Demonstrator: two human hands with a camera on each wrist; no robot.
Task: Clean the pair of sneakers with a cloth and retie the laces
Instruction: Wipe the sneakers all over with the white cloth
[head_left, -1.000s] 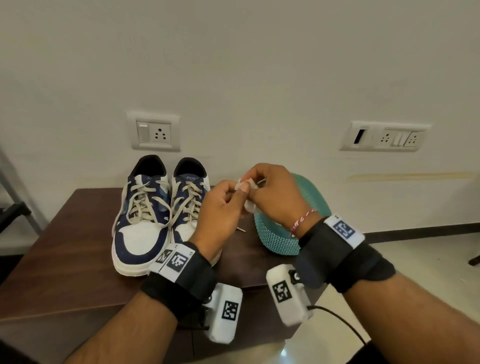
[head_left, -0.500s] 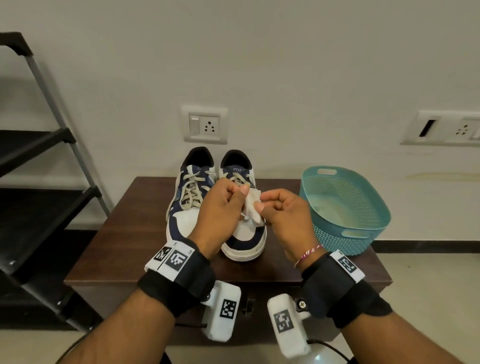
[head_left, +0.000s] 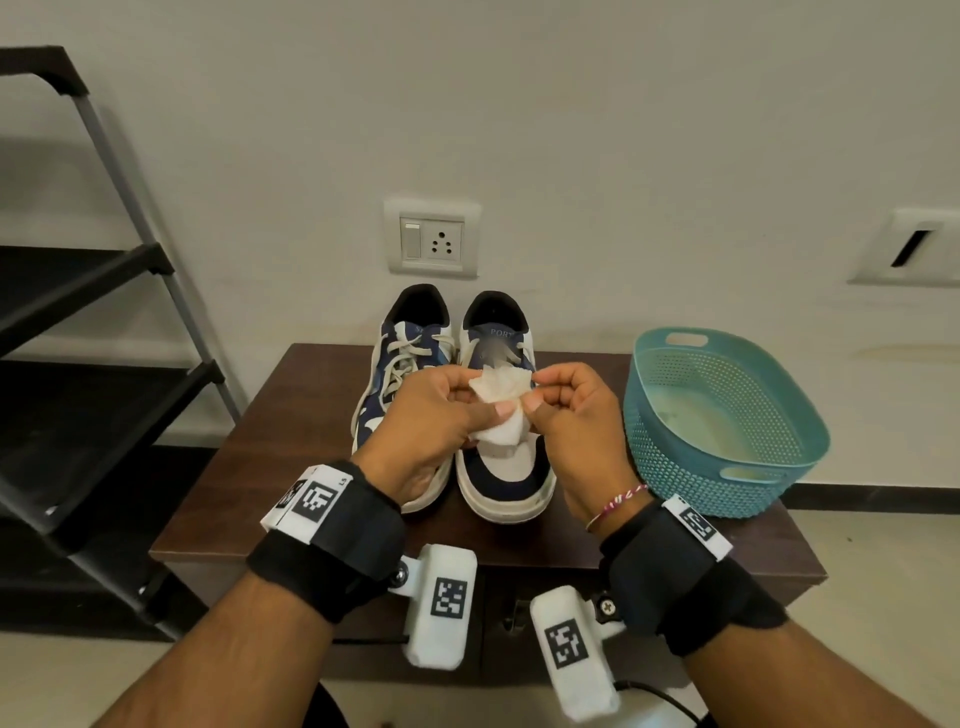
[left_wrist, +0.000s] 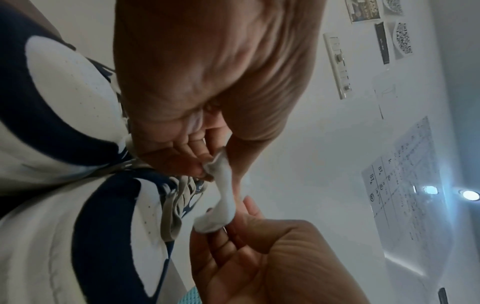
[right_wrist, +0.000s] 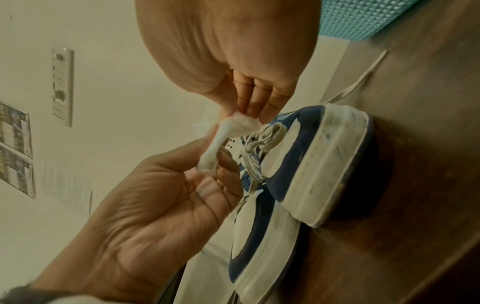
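Both hands pinch a small white cloth (head_left: 497, 410) above the sneakers (head_left: 501, 457) on the surface (head_left: 291, 431): left hand (head_left: 434, 421), right hand (head_left: 566, 410). Only the right wrist view shows a loose lace (right_wrist: 363, 78) (trailing toward the teal basket (head_left: 727, 415)).

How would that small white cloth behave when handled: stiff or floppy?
Probably floppy: the white cloth crumples and stretches into a thin strip between the left hand and right hand. Likely very light too, since fingertip pinches hold it.
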